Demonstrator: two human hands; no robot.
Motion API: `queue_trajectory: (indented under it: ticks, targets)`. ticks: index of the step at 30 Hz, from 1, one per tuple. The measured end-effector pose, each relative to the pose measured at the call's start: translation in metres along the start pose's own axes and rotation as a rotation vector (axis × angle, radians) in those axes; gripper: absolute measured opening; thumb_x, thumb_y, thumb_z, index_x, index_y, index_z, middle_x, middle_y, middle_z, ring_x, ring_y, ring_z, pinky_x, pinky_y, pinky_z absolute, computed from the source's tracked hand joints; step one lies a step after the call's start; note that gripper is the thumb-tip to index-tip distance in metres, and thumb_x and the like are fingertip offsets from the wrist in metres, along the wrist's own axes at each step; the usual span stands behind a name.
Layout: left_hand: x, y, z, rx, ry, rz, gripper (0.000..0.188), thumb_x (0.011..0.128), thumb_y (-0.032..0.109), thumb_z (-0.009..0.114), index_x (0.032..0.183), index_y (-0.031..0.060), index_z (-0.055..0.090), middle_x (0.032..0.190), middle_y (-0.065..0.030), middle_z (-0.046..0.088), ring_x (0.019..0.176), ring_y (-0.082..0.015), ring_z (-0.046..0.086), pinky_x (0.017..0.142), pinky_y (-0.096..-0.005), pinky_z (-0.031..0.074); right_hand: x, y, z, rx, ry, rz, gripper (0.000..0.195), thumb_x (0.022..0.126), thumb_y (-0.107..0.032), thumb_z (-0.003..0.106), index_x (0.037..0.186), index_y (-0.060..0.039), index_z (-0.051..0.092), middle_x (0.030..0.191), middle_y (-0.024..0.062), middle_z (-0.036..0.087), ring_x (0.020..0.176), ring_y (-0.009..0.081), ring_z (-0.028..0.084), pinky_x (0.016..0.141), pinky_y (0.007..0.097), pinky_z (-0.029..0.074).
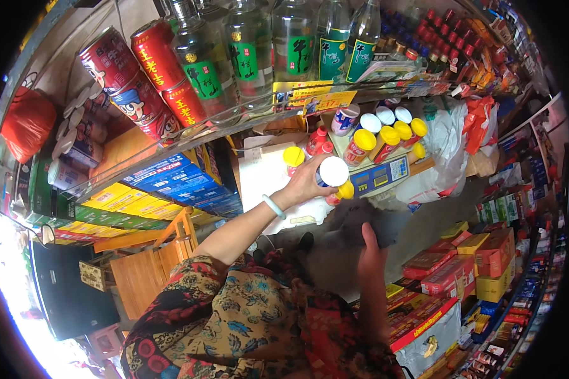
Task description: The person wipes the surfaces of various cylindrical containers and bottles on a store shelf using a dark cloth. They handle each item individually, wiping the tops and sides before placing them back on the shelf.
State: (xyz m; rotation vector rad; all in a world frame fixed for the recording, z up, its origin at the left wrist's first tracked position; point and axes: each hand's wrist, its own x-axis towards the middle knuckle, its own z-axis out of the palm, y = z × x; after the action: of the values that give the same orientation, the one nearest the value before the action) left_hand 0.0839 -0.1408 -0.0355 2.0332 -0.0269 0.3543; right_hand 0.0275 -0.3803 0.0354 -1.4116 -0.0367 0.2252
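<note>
My left hand (306, 182), with a pale bangle at the wrist, grips a can with a white lid (334, 171) above the white paper on the counter. Partly hidden by that hand and can is a yellow-lidded container (345, 189). Another yellow-lidded container (294, 157) stands to the left, near red bottles (317, 139). Lower right, my right hand (371, 244) holds a dark grey cloth (355, 219), blurred, its thumb uppermost. Beyond the hands, several yellow-lidded cans (362, 143) and white-lidded cans (370, 123) are grouped on or behind a blue-panelled digital scale (380, 176).
A shelf edge (246, 118) crosses above the counter, bearing clear glass bottles (291, 45) and stacked drink cans (159, 54). Plastic bags (438, 142) lie right of the scale. Stacked cartons (455, 270) stand at lower right, a wooden chair (147, 270) at left.
</note>
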Motion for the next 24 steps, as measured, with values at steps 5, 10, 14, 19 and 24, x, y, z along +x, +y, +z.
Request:
queue_trajectory:
  ticks: [5,10,14,19,24]
  targets:
    - [-0.022,0.038,-0.027,0.075,0.070,0.099,0.079,0.065,0.019,0.089,0.135,0.0111,0.054,0.126,-0.0146,0.060,0.118,-0.0353,0.062,0.100,-0.0448,0.052,0.030,0.016,0.020,-0.227,-0.224,-0.256,0.033,0.096,-0.010,0.068,0.126,0.0024,0.061,0.123,0.0125,0.064,0.112,0.0206,0.062,0.098,0.0342,0.048]
    - [-0.041,0.038,-0.047,0.153,0.174,0.091,0.074,0.070,0.018,0.086,0.137,0.0119,0.054,0.122,-0.0165,0.061,0.111,-0.0389,0.064,0.094,-0.0459,0.054,0.016,0.042,0.067,-0.584,-0.261,-0.552,0.061,0.086,-0.007,0.078,0.137,0.0015,0.047,0.129,0.0201,0.057,0.118,0.0270,0.057,0.099,0.0388,0.047]
    - [-0.055,0.031,-0.068,0.116,0.301,0.089,0.054,0.080,0.016,0.080,0.129,0.0051,0.060,0.117,-0.0193,0.066,0.112,-0.0381,0.064,0.096,-0.0416,0.052,-0.013,0.024,0.088,-0.359,-0.481,-0.392,0.059,0.084,-0.006,0.078,0.135,0.0014,0.050,0.125,0.0179,0.061,0.112,0.0267,0.063,0.096,0.0387,0.050]
    - [-0.082,0.048,-0.107,0.136,0.240,0.038,0.076,0.066,0.023,0.090,0.133,0.0069,0.057,0.121,-0.0185,0.064,0.111,-0.0377,0.065,0.096,-0.0430,0.053,-0.014,0.008,0.086,0.011,-0.352,-0.170,0.042,0.092,-0.004,0.070,0.131,0.0007,0.056,0.127,0.0099,0.063,0.107,0.0212,0.065,0.093,0.0345,0.051]
    - [-0.110,0.056,-0.121,0.158,0.142,0.046,0.082,0.061,0.018,0.090,0.135,0.0109,0.056,0.119,-0.0158,0.062,0.108,-0.0384,0.065,0.093,-0.0430,0.055,-0.007,0.002,0.122,-0.245,-0.460,-0.306,0.044,0.100,-0.009,0.062,0.141,0.0008,0.049,0.127,0.0077,0.059,0.116,0.0206,0.058,0.101,0.0332,0.047]
